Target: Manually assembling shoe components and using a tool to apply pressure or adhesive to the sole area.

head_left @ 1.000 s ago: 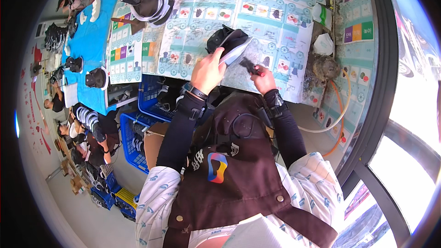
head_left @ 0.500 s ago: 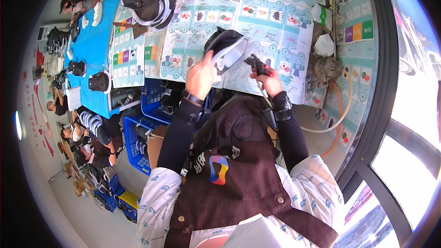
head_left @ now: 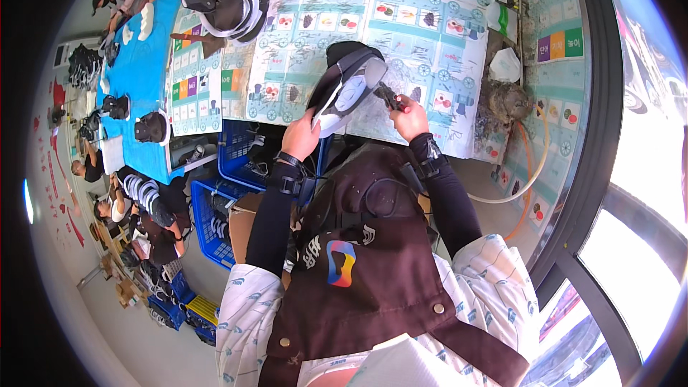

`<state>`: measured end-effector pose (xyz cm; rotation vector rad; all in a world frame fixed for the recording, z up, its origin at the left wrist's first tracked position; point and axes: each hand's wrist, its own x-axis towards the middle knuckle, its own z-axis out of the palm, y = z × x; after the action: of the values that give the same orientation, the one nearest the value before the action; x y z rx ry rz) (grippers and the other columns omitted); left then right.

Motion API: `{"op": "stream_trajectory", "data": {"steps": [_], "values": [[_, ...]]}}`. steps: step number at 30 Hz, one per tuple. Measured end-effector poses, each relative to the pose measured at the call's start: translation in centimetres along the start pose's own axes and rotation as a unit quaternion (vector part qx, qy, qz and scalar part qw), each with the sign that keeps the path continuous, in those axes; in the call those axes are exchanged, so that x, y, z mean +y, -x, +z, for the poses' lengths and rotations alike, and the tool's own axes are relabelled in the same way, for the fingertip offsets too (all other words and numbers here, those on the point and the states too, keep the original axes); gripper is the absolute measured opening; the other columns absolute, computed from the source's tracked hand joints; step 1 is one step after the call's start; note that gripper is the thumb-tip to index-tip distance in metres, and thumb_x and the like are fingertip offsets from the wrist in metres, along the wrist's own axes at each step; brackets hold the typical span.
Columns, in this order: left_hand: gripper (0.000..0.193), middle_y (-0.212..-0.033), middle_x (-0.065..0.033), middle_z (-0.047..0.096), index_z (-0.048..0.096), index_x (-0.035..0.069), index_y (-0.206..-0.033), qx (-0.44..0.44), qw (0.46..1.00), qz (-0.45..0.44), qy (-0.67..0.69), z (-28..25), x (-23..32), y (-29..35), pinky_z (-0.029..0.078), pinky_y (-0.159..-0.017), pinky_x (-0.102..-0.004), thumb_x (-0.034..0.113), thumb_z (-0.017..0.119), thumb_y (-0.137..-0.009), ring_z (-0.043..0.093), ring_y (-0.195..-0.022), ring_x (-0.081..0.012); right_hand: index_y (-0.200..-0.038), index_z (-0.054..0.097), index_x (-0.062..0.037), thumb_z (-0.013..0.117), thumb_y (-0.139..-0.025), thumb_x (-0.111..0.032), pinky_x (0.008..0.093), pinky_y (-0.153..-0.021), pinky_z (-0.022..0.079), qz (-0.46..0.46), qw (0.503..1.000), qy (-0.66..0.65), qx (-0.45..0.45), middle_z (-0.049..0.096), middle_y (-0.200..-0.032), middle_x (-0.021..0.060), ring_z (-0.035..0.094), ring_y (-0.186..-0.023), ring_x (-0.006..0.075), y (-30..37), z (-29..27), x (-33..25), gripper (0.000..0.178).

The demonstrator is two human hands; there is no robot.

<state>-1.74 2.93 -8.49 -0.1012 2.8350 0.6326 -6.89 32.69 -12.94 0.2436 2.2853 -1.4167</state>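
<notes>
The shoe is tilted over the printed table cover, pale sole showing. Keep the left hand clamped on its near end to steady it. With the right hand closed around the dark tool, its tip just beside the shoe, aim clear of the left fingers.
</notes>
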Motion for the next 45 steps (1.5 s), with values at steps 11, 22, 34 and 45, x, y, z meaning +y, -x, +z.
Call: {"op": "stream_trajectory", "data": {"steps": [11,22,34,45], "values": [[0.038,-0.095,-0.0288,0.071,0.060,0.004,-0.130,-0.028,1.000,-0.014,-0.001,-0.1,-0.4,-0.1,0.052,-0.082,-0.0581,0.025,0.056,-0.098,0.067,-0.090,-0.0489,-0.102,0.071,-0.0024,0.069,-0.078,-0.018,0.0387,-0.076,0.052,0.019,0.992,-0.107,-0.065,0.070,-0.082,0.0205,0.067,-0.078,0.0348,-0.7,1.4,1.5,0.029],[0.039,-0.091,-0.0263,0.072,0.059,0.005,-0.131,-0.024,1.000,-0.014,-0.004,0.8,-1.2,0.2,0.053,-0.079,-0.0573,0.024,0.060,-0.096,0.068,-0.087,-0.0471,-0.105,0.071,-0.0017,0.068,-0.079,-0.017,0.0403,-0.076,0.052,-0.012,0.995,-0.071,-0.063,0.070,-0.081,0.0209,0.069,-0.078,0.0357,0.7,2.2,0.2,0.031],[0.038,-0.095,-0.0287,0.071,0.060,0.004,-0.130,-0.036,0.999,-0.018,0.002,0.4,-1.0,0.3,0.053,-0.081,-0.0572,0.024,0.059,-0.097,0.067,-0.090,-0.0486,-0.104,0.071,-0.0053,0.065,-0.085,-0.022,0.0524,-0.079,0.052,-0.030,1.000,0.006,0.006,0.070,-0.089,0.0269,0.067,-0.091,0.0485,1.8,1.8,0.2,0.026],[0.041,-0.093,-0.0269,0.072,0.059,0.005,-0.132,-0.028,1.000,-0.009,0.003,1.1,-2.1,0.4,0.053,-0.080,-0.0575,0.026,0.060,-0.097,0.068,-0.088,-0.0474,-0.094,0.068,-0.0044,0.066,-0.084,-0.019,0.0555,-0.072,0.051,-0.027,0.998,0.018,0.059,0.068,-0.083,0.0274,0.066,-0.083,0.0494,2.1,1.9,0.1,0.018]]}}
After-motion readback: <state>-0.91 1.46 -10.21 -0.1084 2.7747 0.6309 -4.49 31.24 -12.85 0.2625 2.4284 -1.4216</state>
